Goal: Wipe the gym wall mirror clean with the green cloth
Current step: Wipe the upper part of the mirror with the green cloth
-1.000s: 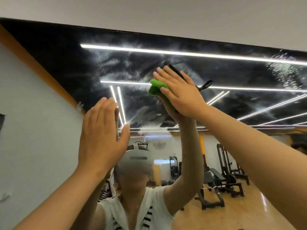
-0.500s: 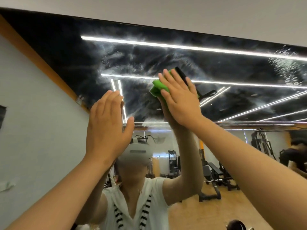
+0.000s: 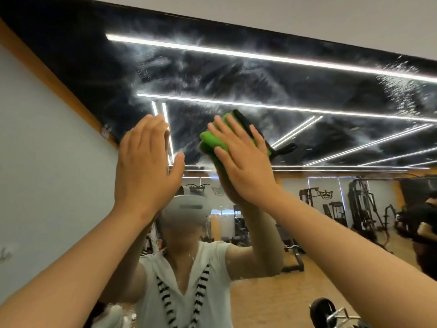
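Cloth (image 3: 211,140) (green) under flat right hand (image 3: 246,166), left hand (image 3: 144,171) flat, empty, mirror (image 3: 307,91) edge above

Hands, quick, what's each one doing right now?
Left hand: open, fingers straight, holding nothing.
Right hand: open, flat fingers pressing the cloth against the mirror.

The place is a gym: the wall mirror (image 3: 307,86) reflects weight machines (image 3: 359,202) at its right side, a bench (image 3: 293,256) on wooden floor (image 3: 272,301) at its bottom, strip lights (image 3: 236,52) across its top
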{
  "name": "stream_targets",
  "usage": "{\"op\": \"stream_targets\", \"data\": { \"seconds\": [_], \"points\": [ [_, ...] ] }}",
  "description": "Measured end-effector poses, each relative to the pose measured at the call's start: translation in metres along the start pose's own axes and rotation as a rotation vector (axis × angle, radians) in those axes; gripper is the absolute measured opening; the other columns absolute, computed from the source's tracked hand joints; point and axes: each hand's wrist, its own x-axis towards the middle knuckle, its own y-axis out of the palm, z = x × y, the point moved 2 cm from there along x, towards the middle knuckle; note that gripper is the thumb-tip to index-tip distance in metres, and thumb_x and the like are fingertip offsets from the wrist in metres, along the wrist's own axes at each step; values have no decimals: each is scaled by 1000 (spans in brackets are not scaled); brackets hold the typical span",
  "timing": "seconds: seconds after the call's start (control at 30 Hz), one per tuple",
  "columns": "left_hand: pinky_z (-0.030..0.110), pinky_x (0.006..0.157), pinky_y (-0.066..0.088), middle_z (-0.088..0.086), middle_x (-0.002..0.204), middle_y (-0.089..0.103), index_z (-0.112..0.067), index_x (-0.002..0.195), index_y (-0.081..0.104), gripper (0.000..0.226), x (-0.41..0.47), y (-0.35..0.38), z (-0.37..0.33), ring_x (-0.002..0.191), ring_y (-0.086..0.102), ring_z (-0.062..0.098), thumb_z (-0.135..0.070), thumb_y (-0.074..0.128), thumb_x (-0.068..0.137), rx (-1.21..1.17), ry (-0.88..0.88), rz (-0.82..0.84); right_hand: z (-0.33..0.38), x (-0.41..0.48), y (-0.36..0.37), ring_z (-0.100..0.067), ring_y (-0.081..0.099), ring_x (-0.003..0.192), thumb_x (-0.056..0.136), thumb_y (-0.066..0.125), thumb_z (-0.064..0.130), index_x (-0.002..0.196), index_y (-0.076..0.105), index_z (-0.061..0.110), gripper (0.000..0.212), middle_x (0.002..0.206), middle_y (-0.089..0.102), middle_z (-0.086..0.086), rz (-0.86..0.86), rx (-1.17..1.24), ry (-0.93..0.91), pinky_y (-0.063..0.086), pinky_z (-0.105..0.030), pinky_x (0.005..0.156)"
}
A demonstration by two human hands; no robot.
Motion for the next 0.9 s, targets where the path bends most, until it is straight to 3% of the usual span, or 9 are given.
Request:
{"op": "stream_targets", "data": {
  "seconds": [0.13, 0.23, 0.33, 0.43, 0.57, 0.67, 0.77, 0.9],
  "points": [
    [45, 120, 23, 16, 151, 43, -5, 143, 41, 58, 0, -1, 1, 145, 33, 32, -28, 63, 94, 10, 8, 4, -18, -20, -3, -6, 13, 152, 105, 26, 39, 152, 33, 29, 48, 160, 27, 10, 159, -132, -319, 0, -34, 124],
    [45, 120, 22, 16, 151, 43, -4, 142, 42, 57, 0, -1, 2, 145, 33, 32, -29, 61, 94, 5, 7, 1, -48, -11, -18, 0, 10, 150, 105, 26, 39, 151, 32, 31, 47, 158, 25, 16, 68, -96, -183, -2, -29, 123],
    [45, 120, 22, 16, 151, 43, -5, 143, 42, 57, 0, -1, 2, 145, 33, 33, -30, 60, 95, 8, 3, 1, -32, -13, -11, -5, 15, 151, 104, 23, 40, 151, 39, 28, 51, 159, 32, 11, -69, -11, 25, 2, -34, 123],
    [44, 120, 22, 16, 151, 43, -5, 142, 42, 56, 0, 0, 2, 145, 34, 33, -30, 60, 95, 15, 5, 5, -8, -32, 4, -10, 19, 151, 105, 25, 39, 150, 41, 26, 50, 159, 33, 7, -25, -65, -107, 4, -40, 123],
    [45, 120, 22, 16, 150, 44, -6, 139, 44, 52, 1, 0, 3, 144, 35, 34, -30, 60, 96, 15, 15, -2, -42, -41, -13, -4, 11, 152, 107, 21, 44, 152, 30, 29, 48, 160, 25, 12, 142, -146, -318, -2, -33, 124],
    [45, 120, 21, 16, 148, 46, -5, 137, 46, 50, 0, 0, 2, 143, 36, 34, -33, 56, 97, 20, 20, -19, -69, -31, -30, -1, 10, 151, 106, 24, 40, 152, 30, 32, 46, 160, 26, 14, 37, -75, -91, 6, -44, 124],
    [45, 121, 19, 15, 150, 45, -5, 139, 46, 55, 0, 1, 0, 144, 34, 32, -38, 48, 95, 46, 26, -17, -49, -29, -20, -3, 9, 151, 105, 20, 41, 152, 32, 31, 49, 160, 24, 13, -91, -57, 115, 2, -40, 124],
    [43, 122, 17, 14, 151, 44, -5, 138, 47, 55, -1, -1, 0, 145, 32, 30, -38, 46, 94, 52, 36, -10, -31, -50, -9, -7, 11, 152, 106, 18, 44, 153, 31, 29, 51, 161, 24, 10, 72, -95, -142, 0, -37, 123]
  ]
}}
